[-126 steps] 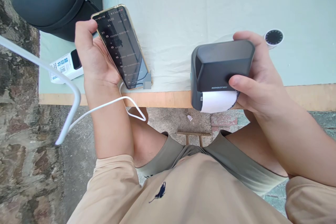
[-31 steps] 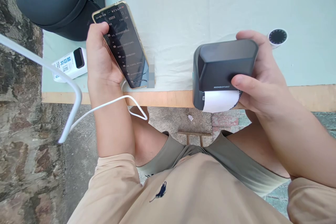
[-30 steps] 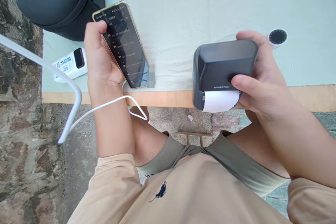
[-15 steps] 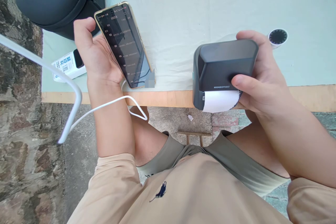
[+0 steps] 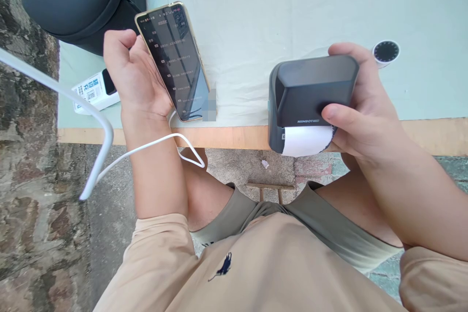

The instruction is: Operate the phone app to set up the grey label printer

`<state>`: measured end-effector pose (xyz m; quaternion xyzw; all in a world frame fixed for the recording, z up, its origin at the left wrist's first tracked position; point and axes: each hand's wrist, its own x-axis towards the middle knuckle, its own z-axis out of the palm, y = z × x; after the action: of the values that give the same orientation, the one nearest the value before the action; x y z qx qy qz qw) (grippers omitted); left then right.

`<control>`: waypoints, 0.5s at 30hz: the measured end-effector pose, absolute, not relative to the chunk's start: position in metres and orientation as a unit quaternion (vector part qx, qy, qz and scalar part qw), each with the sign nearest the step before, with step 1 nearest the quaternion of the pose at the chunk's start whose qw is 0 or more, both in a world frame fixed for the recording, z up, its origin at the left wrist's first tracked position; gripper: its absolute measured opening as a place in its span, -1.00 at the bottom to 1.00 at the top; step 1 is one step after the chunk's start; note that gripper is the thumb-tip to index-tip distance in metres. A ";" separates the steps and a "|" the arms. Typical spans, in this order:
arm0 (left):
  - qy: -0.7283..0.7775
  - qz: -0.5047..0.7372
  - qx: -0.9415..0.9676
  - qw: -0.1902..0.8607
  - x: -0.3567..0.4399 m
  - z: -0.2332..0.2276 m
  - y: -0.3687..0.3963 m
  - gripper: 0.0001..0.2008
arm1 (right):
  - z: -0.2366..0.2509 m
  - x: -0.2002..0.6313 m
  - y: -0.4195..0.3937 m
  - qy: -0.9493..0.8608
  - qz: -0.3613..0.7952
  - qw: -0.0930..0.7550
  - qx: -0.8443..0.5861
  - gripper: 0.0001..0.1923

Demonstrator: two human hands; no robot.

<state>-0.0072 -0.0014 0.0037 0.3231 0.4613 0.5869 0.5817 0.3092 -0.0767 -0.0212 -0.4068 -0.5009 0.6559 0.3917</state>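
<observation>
Kinda loosely holding a phone (image 5: pixel 175 63) in the left hand (image 5: pixel 141 80) over the table (image 5: pixel 248 34), near left, with thumb off the screen, other fingers mostly hidden behind. Gripping a printer (image 5: pixel 312 92) snugly in the right hand (image 5: pixel 367 100), near right, with paper (image 5: pixel 307 140) poking out.
</observation>
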 end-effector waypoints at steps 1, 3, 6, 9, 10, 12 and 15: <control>0.459 0.582 0.333 0.584 -0.007 0.004 -0.002 -0.69 | -0.021 0.309 -0.077 -0.496 0.658 0.392 -0.409 -0.21; 0.453 0.573 0.351 0.586 -0.008 0.004 -0.002 -0.63 | -0.020 0.308 -0.077 -0.486 0.662 0.394 -0.413 -0.19; 0.443 0.572 0.362 0.587 -0.011 0.002 0.000 -0.59 | -0.020 0.308 -0.077 -0.481 0.666 0.394 -0.411 -0.17; 0.413 0.576 0.375 0.597 -0.016 -0.002 0.005 -0.65 | -0.020 0.309 -0.077 -0.495 0.664 0.389 -0.403 -0.18; 0.401 0.578 0.379 0.601 -0.017 -0.004 0.006 -0.66 | -0.020 0.309 -0.077 -0.498 0.662 0.390 -0.402 -0.18; 0.384 0.582 0.381 0.608 -0.019 -0.005 0.008 -0.66 | -0.019 0.308 -0.077 -0.493 0.662 0.395 -0.405 -0.18; 0.365 0.585 0.379 0.617 -0.020 -0.006 0.007 -0.65 | -0.019 0.308 -0.078 -0.481 0.668 0.399 -0.403 -0.19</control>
<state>-0.0197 0.0073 -0.0060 0.3788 0.3651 0.5853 0.6170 0.3078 -0.0777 -0.0190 -0.4031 -0.4809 0.6683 0.3995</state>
